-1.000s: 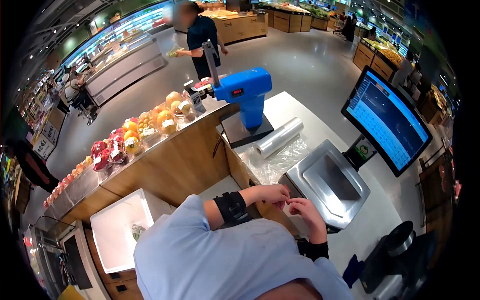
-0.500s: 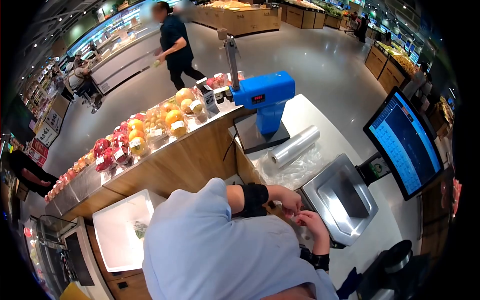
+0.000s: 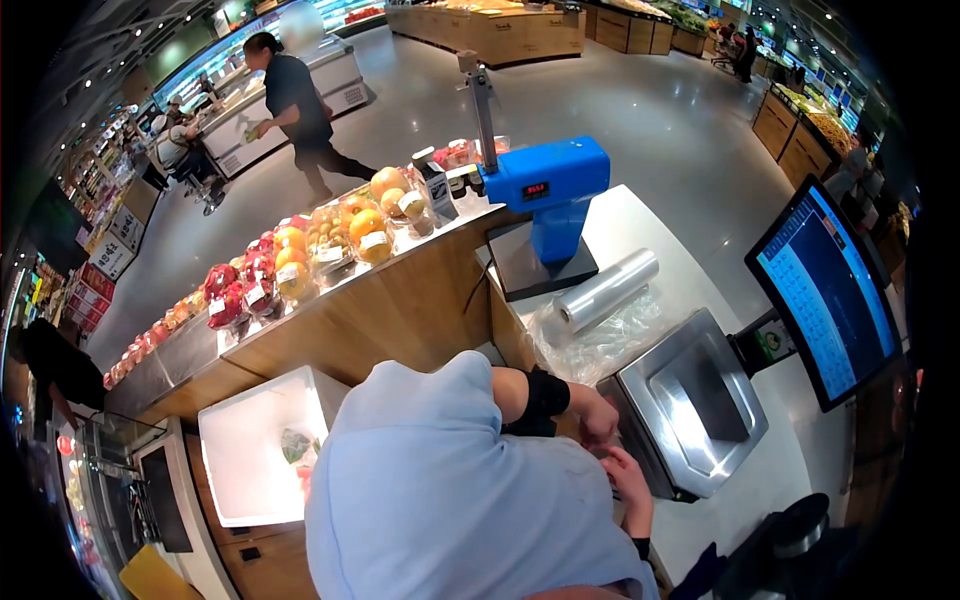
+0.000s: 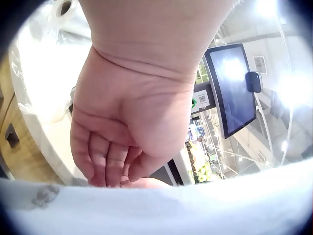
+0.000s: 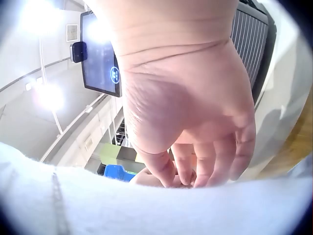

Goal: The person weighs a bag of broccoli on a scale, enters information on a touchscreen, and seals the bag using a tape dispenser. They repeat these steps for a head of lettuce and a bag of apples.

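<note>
Both hands are close together in front of the light blue shirt (image 3: 450,480), beside the steel scale (image 3: 735,440). The left hand (image 3: 599,416) hangs from the wrist with its fingers loosely bent. Right at its fingers is the right hand (image 3: 628,476), likewise loosely bent. In the left wrist view, the left palm (image 4: 132,112) faces the camera, and the shirt cuts off the fingertips. The right palm (image 5: 190,107) shows the same way in the right wrist view. No object shows between the fingers of either hand.
Beyond the scale lie a clear plastic bag roll (image 3: 610,288) and a blue machine (image 3: 555,180) with red digits. A monitor (image 3: 825,290) stands to the right. Packed fruit (image 3: 330,235) lines the ledge; a white foam box (image 3: 245,450) sits left. A person (image 3: 295,110) walks behind the ledge.
The head view has shifted, moving the counter right in the picture. Both hands have stayed together, lowering slightly beside the scale. The person in dark clothes has walked left.
</note>
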Motion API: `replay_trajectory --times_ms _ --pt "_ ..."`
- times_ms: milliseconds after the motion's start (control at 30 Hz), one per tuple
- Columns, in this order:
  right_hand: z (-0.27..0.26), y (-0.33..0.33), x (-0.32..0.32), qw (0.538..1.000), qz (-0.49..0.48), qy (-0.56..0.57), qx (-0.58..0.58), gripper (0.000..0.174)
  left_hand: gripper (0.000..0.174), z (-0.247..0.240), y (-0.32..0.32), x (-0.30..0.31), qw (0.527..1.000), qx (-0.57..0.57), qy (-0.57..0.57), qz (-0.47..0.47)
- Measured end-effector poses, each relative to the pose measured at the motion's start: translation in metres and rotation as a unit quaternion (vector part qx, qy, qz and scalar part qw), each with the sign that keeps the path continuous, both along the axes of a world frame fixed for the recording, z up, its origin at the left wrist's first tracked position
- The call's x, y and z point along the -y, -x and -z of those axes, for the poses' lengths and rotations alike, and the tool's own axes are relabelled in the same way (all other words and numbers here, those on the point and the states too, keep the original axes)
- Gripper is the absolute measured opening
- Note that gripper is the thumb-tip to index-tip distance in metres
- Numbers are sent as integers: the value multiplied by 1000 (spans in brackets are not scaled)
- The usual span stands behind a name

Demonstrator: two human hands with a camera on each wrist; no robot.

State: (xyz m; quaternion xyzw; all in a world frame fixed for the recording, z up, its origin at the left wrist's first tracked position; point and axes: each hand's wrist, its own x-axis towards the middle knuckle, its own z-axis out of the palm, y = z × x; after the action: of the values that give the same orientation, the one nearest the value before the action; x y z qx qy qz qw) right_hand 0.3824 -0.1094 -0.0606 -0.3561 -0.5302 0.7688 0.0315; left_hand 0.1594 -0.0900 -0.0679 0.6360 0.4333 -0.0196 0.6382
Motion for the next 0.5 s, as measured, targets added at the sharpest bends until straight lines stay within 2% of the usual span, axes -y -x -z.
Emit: replay_trajectory --times_ms 167,233,300,367,400,433,467,500 --pt "31 -25 -3 1000 -9 -8 -7 40 26 7 -15 6 1000 -6 -23 2" --pt "36 -31 -4 1000 -23 -15 -9 41 29 8 -23 5 998 -23 -33 47" --pt "36 -38 -8 998 -40 -47 7 40 32 14 -29 8 1000 -1 9 7" --pt "43 -48 -13 994 -51 -102 -2 40 28 31 -36 5 1000 -14 -18 1" --pt "35 -50 -12 995 -41 -90 -23 39 30 22 -39 8 1000 -18 -12 -13" --pt "39 -54 -14 998 -30 -56 14 39 29 40 -43 5 999 -1 1 -44" --pt "53 -58 -20 997 -60 -45 -35 38 27 38 -45 10 993 45 55 -93" --pt "52 -60 -21 996 -66 -42 -35 39 25 39 -46 8 998 34 10 -57"
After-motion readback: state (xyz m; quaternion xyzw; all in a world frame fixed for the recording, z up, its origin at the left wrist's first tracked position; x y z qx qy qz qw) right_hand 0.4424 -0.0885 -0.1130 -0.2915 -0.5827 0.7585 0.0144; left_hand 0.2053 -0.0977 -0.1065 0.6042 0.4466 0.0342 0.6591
